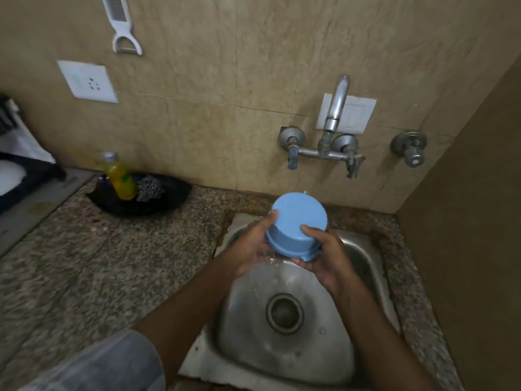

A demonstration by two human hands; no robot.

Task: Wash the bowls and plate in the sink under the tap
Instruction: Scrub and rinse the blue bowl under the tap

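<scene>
A light blue plastic bowl [297,221] is held upside down and tilted over the steel sink [245,314], its flat base facing up towards me. My left hand [253,246] grips its left side and my right hand [324,255] grips its right side and rim. Water spills from under the bowl into the basin. The wall-mounted steel tap [337,108] stands above and behind the bowl. No other bowl or plate shows in the sink.
A black dish [169,198] on the granite counter [98,263] holds a yellow soap bottle [119,176] and a steel scrubber [149,189]. A white peeler [121,26] hangs on the wall above a socket [87,81]. A side wall closes the right.
</scene>
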